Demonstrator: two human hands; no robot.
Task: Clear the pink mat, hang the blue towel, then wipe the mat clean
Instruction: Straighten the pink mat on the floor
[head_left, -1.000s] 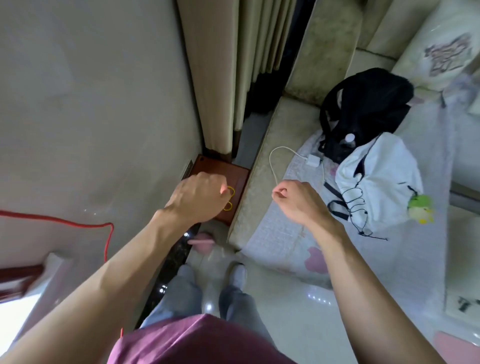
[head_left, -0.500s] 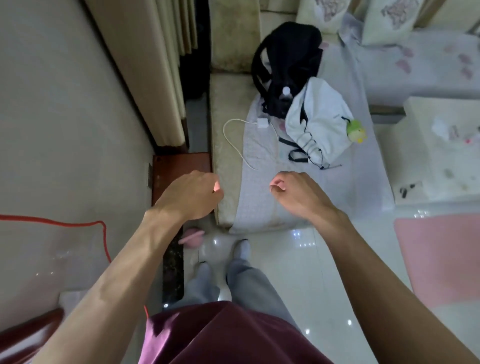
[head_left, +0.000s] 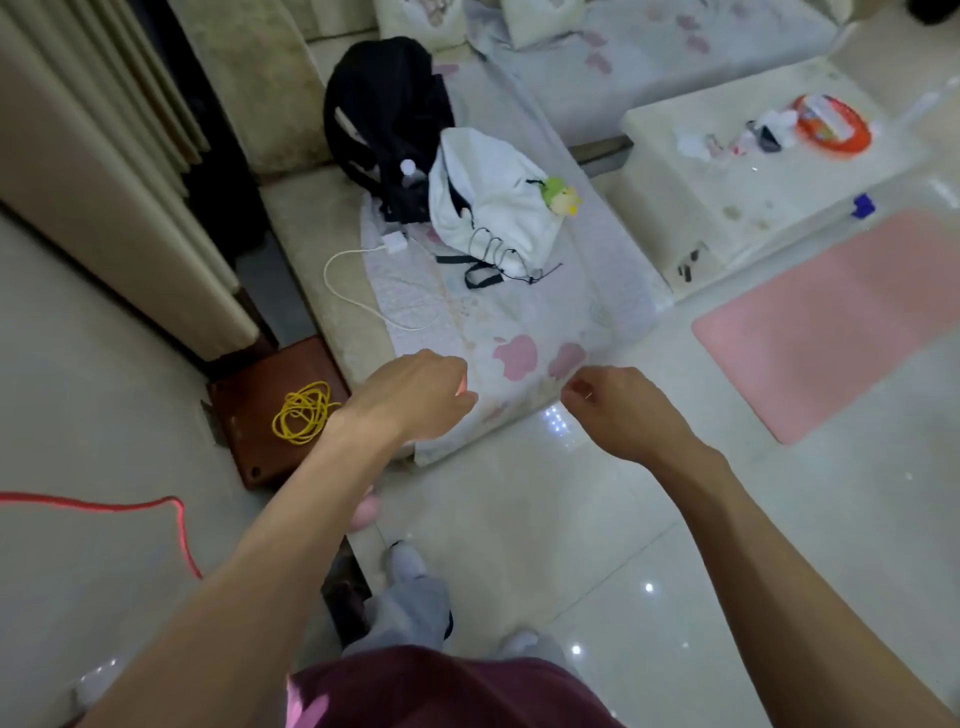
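My left hand (head_left: 415, 400) and right hand (head_left: 618, 410) hang loosely curled, nothing visibly held, probably kept free for the pink mat (head_left: 831, 312), flat on the floor far right, well apart.

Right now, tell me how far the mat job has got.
Done: the visible part of the mat lies bare. In hand: nothing; left hand and right hand are loosely curled, away from it. Left: no blue towel shows, so hanging can't be judged; wiping has not begun.
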